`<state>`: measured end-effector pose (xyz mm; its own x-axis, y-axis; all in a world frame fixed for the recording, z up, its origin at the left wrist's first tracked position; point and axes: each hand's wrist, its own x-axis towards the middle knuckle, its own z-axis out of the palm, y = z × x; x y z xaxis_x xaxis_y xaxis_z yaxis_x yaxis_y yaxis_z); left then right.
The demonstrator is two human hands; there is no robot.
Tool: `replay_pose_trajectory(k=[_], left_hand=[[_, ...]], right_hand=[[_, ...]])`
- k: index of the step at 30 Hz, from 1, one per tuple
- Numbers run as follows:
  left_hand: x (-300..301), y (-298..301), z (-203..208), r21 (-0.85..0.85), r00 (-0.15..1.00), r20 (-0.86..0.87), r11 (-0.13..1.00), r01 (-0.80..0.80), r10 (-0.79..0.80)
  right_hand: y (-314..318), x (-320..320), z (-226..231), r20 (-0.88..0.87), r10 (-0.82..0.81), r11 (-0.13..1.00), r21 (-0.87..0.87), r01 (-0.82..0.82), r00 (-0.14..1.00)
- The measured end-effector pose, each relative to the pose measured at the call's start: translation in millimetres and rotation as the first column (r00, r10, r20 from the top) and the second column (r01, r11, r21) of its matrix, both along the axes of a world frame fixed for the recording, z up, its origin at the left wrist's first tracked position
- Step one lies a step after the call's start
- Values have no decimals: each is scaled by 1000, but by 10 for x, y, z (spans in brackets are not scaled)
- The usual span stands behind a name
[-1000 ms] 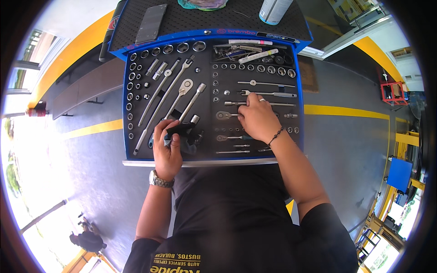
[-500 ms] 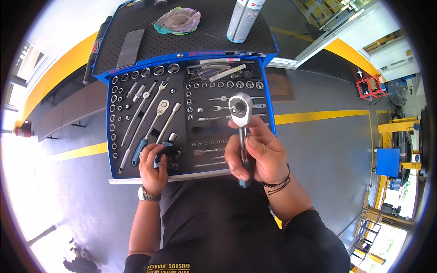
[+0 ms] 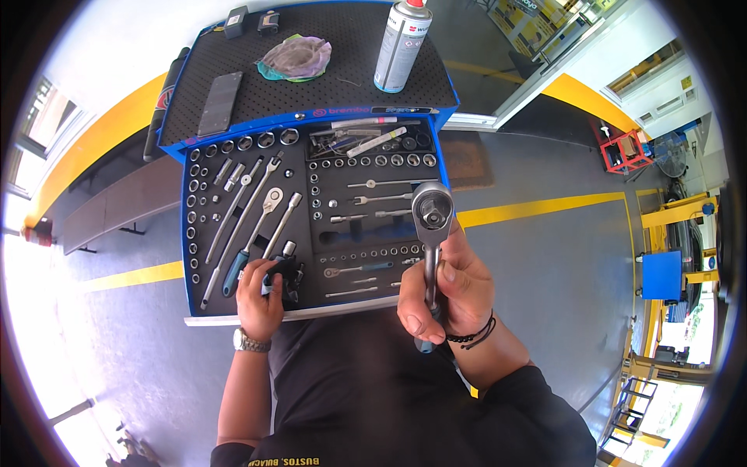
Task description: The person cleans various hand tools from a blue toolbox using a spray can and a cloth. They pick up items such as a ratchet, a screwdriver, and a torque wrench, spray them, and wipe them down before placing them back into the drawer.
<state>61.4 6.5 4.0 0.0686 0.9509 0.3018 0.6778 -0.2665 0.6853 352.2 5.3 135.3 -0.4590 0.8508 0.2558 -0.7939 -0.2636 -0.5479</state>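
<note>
My right hand (image 3: 451,292) is closed round the shank of a ratchet wrench (image 3: 433,214). The ratchet stands head-up above the drawer's right side, its round drive face toward me and its blue handle end below my fingers. At the drawer's front edge, my left hand (image 3: 261,300) has its fingers curled against a black item (image 3: 292,282) whose kind I cannot make out. Beside those fingers lies a larger ratchet (image 3: 271,201) with a blue handle. The open tool drawer (image 3: 311,194) holds sockets (image 3: 267,140), extension bars and small ratchets in dark foam.
On the cabinet top (image 3: 311,23) are a phone (image 3: 220,103), a crumpled cloth (image 3: 296,58) and a spray can (image 3: 401,47). A dark bench (image 3: 124,202) stands at the left. Behind on the right, a red cart (image 3: 625,152) and a yellow lift frame (image 3: 677,210) stand on grey floor.
The ratchet in my right hand has moved slightly right and nearer to me, and its drive face now shows more squarely. My left hand stays by the black item. The view has shifted slightly.
</note>
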Motion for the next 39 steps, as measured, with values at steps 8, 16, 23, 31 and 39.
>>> replay_pose_trajectory(k=[8,16,23,31,39], left_hand=[[42,5,45,10,998,-64,1000,3,-2],[210,-122,711,149,835,522,983,111,-174],[625,64,1457,380,894,200,873,307,-401],[639,5,1288,335,755,406,852,401,-515],[636,-76,1239,218,572,646,841,496,-505]], right_hand=[[-75,-23,-21,6,-4,1000,-27,4,1000],[-181,-169,-17,424,-172,985,88,148,889],[-373,-276,-3,534,-246,963,226,144,809],[-404,-144,11,683,-476,834,551,37,554],[-296,-194,43,523,-755,575,818,15,396]])
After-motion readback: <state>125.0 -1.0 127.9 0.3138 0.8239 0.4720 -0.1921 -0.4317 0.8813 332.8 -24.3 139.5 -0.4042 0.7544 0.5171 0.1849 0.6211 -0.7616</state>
